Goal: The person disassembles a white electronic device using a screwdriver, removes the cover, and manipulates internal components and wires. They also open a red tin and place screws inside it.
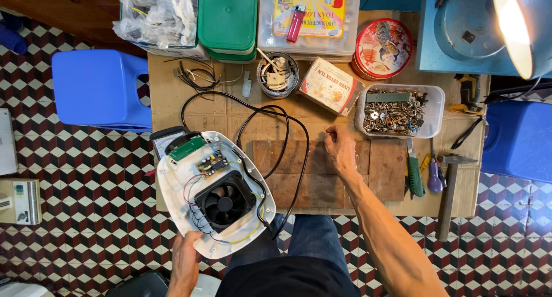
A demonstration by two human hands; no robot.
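View from above of a cardboard-covered tabletop [172,96]. The left hand [185,261], at the lower left of centre, is closed around the near edge of an opened white appliance housing [172,188], thumb on top; the housing lies tilted over the tabletop's lower left corner and exposes a black fan [224,204], a small circuit board [211,163], a green board [187,149] and coloured wires. A black cable [287,136] loops from the housing across the middle of the frame. The right hand [340,149], at centre, rests palm down on a wooden board [385,170], its fingers loosely curled with the tips drawn together at the board's upper edge; whether they pinch anything cannot be told. Containers line the upper frame: a clear tub of metal screws and hardware [397,110] at right of centre, a round tin of small parts [277,74], a red round tin [383,48], closed, a cardboard box [330,85], a clear lidded box with a pink lighter [296,22] on top, stacked green lids [228,21], and a bag-filled box [158,15] at upper left. A hammer [449,188] and screwdrivers [422,173] lie at right.
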